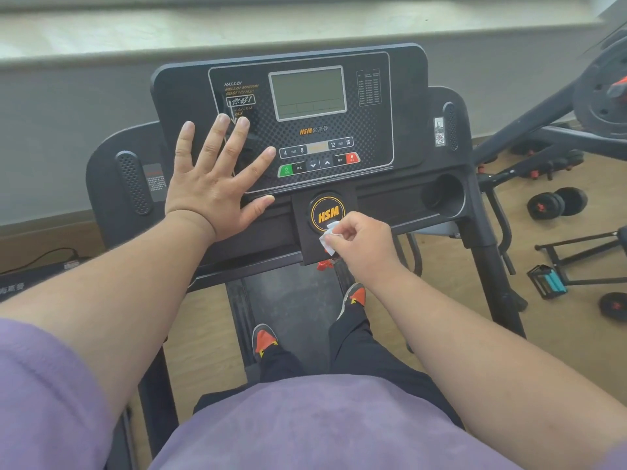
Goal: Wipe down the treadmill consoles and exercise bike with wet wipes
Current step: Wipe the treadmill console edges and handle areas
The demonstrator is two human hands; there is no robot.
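Right hand pinches wipe on console logo disc; left hand flat, fingers spread, braces panel. Progress: console mid-wipe (screen state unclear); bike at right apparently pending.

Wooden floor is carrying the treadmill, standing against the far wall. Dumbbells are lying on the floor along its right edge, beside a black bike frame. A black power strip is lying at the left edge.
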